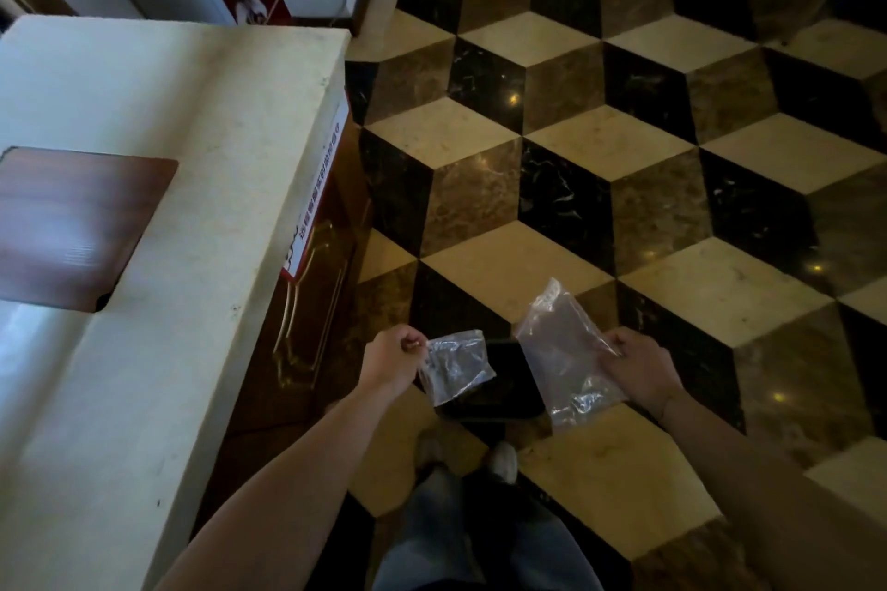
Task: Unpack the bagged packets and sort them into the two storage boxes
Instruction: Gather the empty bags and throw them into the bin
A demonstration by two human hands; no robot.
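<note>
Cube-patterned marble floor (600,149), cream counter (168,110), 2 clear bags

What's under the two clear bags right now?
A dark tray-like object lies on the tiled floor below the small bag and large bag; the bags cover parts of it, so what it holds can't be seen.

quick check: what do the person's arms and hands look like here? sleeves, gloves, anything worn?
Both forearms are bare with no sleeve in view. The left hand and right hand have no gloves; no rings show. There may be a thin band at the right wrist, too blurred to confirm. No markings visible.
</note>
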